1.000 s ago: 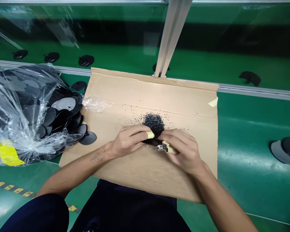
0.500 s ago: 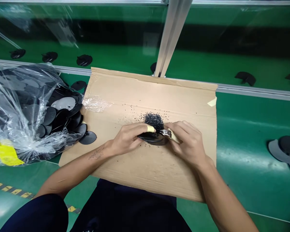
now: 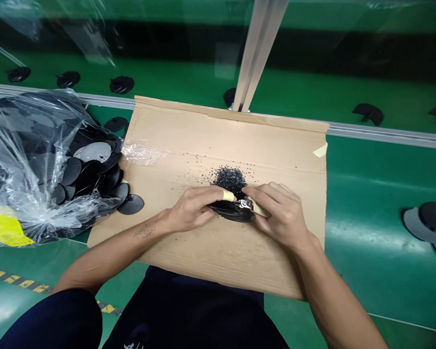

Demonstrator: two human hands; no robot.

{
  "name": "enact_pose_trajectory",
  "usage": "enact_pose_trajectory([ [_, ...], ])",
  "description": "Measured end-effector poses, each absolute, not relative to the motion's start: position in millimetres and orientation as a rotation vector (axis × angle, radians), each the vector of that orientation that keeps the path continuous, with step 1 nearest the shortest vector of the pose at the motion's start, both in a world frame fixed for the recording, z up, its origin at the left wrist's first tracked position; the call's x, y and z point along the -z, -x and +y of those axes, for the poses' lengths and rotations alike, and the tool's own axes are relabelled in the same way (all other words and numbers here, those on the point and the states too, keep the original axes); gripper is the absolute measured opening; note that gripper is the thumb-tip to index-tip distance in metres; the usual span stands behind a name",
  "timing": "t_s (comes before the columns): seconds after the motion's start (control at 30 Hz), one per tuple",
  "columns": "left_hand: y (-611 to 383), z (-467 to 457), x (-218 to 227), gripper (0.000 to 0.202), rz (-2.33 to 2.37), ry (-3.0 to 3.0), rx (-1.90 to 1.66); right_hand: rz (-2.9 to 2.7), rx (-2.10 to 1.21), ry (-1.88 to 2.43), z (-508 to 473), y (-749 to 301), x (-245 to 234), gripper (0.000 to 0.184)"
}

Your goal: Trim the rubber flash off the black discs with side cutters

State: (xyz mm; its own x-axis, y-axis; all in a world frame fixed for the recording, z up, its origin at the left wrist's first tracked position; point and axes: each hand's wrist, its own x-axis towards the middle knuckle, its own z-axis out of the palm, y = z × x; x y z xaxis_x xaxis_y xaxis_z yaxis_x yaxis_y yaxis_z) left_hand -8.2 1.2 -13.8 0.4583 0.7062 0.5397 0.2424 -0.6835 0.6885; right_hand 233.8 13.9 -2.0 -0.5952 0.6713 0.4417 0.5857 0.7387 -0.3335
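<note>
My left hand is closed on a black plastic disc, its taped fingertip on the disc's top edge. My right hand is closed round a small metal cutter with a tan handle, whose jaws touch the disc's upper rim. Both hands rest on a flat sheet of cardboard. Just beyond the fingers lies a small heap of black shavings.
A clear plastic bag full of black discs lies at the left, several spilling onto the cardboard edge. More black discs sit on the green conveyor belt behind a metal rail, and a few lie at the right. A metal post rises behind.
The disc has come out from under my hands into plain sight. My right hand lifted with the cutter, then brought its jaws back to the disc's rim. Discs on the belt drifted left.
</note>
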Motion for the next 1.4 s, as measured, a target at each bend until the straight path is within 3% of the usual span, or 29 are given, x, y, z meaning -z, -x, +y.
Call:
enact_pose_trajectory([
  [0.37, 8, -1, 15, 0.025, 0.799, -2.160, -1.160, -2.395, -0.070, 0.966, 11, -231, -3, 0.019],
  [0.73, 8, -1, 16, 0.022, 0.820, -2.244, -1.179, -2.410, -0.050, 1.011, 8, -233, -6, 0.028],
  [0.97, 5, 0, 15, 0.027, 0.764, -2.270, -1.255, -2.388, 0.051, 1.025, 6, -232, -6, 0.024],
  [1.2, 7, -1, 14, 0.047, 0.821, -2.314, -1.271, -2.263, -0.406, 1.000, 4, -229, -5, 0.026],
  [1.4, 7, -1, 17, 0.049, 0.818, -2.399, -1.283, -2.198, -0.604, 1.027, 1, -226, -6, 0.033],
])
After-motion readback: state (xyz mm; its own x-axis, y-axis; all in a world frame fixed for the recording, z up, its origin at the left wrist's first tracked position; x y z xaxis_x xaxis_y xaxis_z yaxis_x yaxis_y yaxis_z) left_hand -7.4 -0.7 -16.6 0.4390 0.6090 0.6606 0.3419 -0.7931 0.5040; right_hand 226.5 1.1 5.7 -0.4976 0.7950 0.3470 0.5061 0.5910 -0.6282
